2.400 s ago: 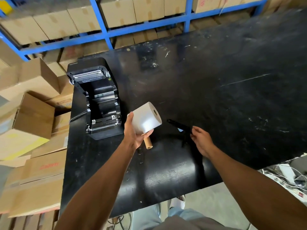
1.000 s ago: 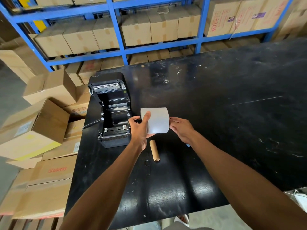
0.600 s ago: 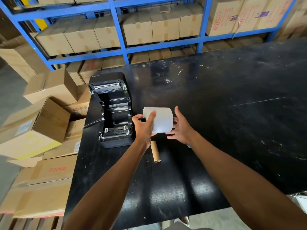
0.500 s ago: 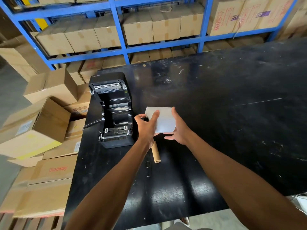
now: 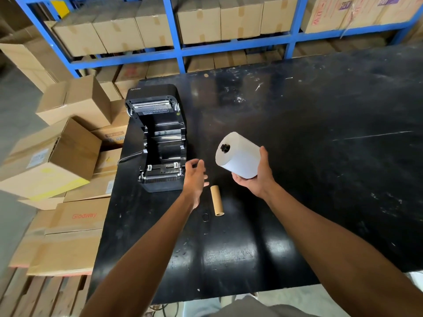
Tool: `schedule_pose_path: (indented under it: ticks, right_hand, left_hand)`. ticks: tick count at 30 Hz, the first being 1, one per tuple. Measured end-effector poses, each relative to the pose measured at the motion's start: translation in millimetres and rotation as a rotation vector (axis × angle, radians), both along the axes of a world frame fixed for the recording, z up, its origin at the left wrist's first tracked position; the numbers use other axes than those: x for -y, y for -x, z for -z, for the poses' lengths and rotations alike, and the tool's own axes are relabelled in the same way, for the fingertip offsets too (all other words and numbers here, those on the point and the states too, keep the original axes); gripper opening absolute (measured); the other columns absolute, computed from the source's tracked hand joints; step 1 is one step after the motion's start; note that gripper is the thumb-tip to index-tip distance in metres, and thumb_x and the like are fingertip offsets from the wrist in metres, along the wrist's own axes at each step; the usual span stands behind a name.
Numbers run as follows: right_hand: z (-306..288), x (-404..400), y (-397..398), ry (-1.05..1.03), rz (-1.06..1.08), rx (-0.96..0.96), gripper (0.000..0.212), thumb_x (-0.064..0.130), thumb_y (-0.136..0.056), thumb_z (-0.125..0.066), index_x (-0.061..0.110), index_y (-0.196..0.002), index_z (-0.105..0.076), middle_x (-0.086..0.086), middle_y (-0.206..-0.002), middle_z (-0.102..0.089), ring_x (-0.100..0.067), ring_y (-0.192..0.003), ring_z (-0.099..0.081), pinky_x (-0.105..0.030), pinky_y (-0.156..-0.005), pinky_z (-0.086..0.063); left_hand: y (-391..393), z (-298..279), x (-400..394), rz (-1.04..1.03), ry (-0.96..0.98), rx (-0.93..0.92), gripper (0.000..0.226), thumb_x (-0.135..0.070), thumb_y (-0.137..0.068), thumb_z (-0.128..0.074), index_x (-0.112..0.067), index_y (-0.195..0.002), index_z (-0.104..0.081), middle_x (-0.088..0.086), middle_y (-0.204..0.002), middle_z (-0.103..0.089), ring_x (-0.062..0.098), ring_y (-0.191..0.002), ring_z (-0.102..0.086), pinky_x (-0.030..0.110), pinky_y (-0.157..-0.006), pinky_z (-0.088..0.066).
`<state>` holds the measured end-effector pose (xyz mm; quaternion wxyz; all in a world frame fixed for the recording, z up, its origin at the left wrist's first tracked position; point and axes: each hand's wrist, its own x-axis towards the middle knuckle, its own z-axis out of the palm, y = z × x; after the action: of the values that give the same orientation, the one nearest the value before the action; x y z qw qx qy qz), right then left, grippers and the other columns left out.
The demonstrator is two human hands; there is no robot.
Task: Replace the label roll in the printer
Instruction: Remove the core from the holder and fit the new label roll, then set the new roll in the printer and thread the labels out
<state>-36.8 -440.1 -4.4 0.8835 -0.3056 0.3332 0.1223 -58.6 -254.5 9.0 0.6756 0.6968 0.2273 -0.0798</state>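
The black label printer (image 5: 160,138) stands at the left of the black table (image 5: 320,156) with its lid swung open and its roll bay showing no roll. A full white label roll (image 5: 240,156) with a black spindle end in its core is held above the table in my right hand (image 5: 256,177), tilted with the core facing left. My left hand (image 5: 194,177) hovers holding nothing, fingers apart, between the printer's front and the roll. An empty brown cardboard core (image 5: 216,200) lies on the table just below both hands.
Cardboard boxes (image 5: 57,161) are stacked on the floor left of the table. Blue shelving (image 5: 229,45) filled with cartons runs behind the table's far edge. A small dark ring (image 5: 205,216) lies on the table near the core.
The roll has passed from my left hand into my right alone. My left hand let go and drew back toward the printer's front. A black spindle end now shows in the roll's core.
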Motion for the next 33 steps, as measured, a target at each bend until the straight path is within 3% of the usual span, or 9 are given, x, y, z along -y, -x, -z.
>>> schedule_pose_path:
  ticks: [4,8,12,16,20,24,26,29,33]
  right_hand:
    - [9,1,4,-0.024,-0.035,0.011,0.058,0.059,-0.069,-0.075,0.023,-0.114,-0.065,-0.013,-0.122,-0.064,-0.037,-0.11,-0.062,-0.055,-0.08,-0.056]
    - [11,1,7,0.006,-0.113,0.061,0.058,0.062,-0.072,-0.071,0.026,-0.117,-0.065,-0.012,-0.126,-0.062,-0.035,-0.115,-0.06,-0.054,-0.081,-0.056]
    - [12,1,10,0.029,-0.178,0.074,0.059,0.062,-0.073,-0.07,0.026,-0.12,-0.064,-0.012,-0.13,-0.06,-0.035,-0.118,-0.058,-0.054,-0.085,-0.055]
    - [13,-1,10,0.064,-0.206,0.064,0.062,0.063,-0.074,-0.068,0.025,-0.123,-0.062,-0.012,-0.132,-0.059,-0.035,-0.12,-0.057,-0.053,-0.085,-0.055]
    - [10,-10,11,0.084,-0.252,0.072,0.059,0.064,-0.079,-0.063,0.026,-0.124,-0.062,-0.012,-0.133,-0.06,-0.034,-0.12,-0.058,-0.051,-0.085,-0.055]
    - [8,-20,11,0.071,-0.275,0.067,0.06,0.063,-0.081,-0.062,0.025,-0.127,-0.059,-0.012,-0.135,-0.059,-0.033,-0.122,-0.057,-0.051,-0.088,-0.054]
    - [6,-27,11,0.071,-0.274,0.056,0.06,0.062,-0.082,-0.063,0.024,-0.129,-0.057,-0.012,-0.135,-0.058,-0.034,-0.122,-0.057,-0.053,-0.093,-0.052]
    - [4,-36,9,0.093,-0.273,0.032,0.058,0.06,-0.083,-0.064,0.024,-0.127,-0.057,-0.012,-0.133,-0.059,-0.034,-0.12,-0.057,-0.055,-0.097,-0.049]
    - [-2,-50,4,0.129,-0.272,0.017,0.057,0.06,-0.082,-0.065,0.023,-0.124,-0.057,-0.012,-0.13,-0.059,-0.035,-0.119,-0.056,-0.057,-0.098,-0.048]
  left_hand:
    - [39,58,-18,0.133,-0.429,-0.156,0.036,-0.009,-0.092,-0.059,-0.011,-0.126,-0.047,0.019,-0.116,-0.061,0.026,-0.09,-0.056,0.04,-0.081,-0.054]
    - [67,84,-20,0.37,-0.664,-0.165,0.055,-0.022,-0.083,-0.079,-0.009,-0.126,-0.047,0.015,-0.126,-0.052,0.026,-0.101,-0.054,0.037,-0.085,-0.049]
    - [70,85,-17,0.469,-0.848,-0.164,0.066,-0.031,-0.076,-0.086,-0.011,-0.125,-0.047,0.011,-0.128,-0.051,0.031,-0.118,-0.055,0.046,-0.091,-0.052]
    - [66,78,-19,0.472,-0.925,-0.184,0.048,-0.021,-0.081,-0.078,-0.009,-0.12,-0.052,0.014,-0.124,-0.057,0.036,-0.111,-0.061,0.045,-0.084,-0.054]
    - [65,74,-25,0.6,-1.118,-0.213,0.051,-0.02,-0.082,-0.078,-0.008,-0.125,-0.054,0.016,-0.123,-0.059,0.037,-0.116,-0.061,0.044,-0.088,-0.054]
    - [63,72,-36,0.662,-1.282,-0.173,0.028,0.003,-0.092,-0.054,-0.001,-0.118,-0.064,0.019,-0.117,-0.065,0.039,-0.11,-0.065,0.044,-0.084,-0.055]
    - [62,70,-45,0.65,-1.263,-0.2,0.029,0.006,-0.095,-0.046,0.001,-0.117,-0.064,0.022,-0.117,-0.065,0.041,-0.111,-0.064,0.046,-0.085,-0.054]
    - [52,56,-59,0.476,-1.053,-0.215,0.028,-0.001,-0.095,-0.049,0.001,-0.118,-0.065,0.027,-0.12,-0.062,0.046,-0.113,-0.062,0.048,-0.089,-0.053]
    - [27,20,-72,0.132,-0.77,-0.049,0.018,-0.011,-0.09,-0.058,0.0,-0.093,-0.073,0.028,-0.094,-0.071,0.046,-0.095,-0.067,0.043,-0.078,-0.054]
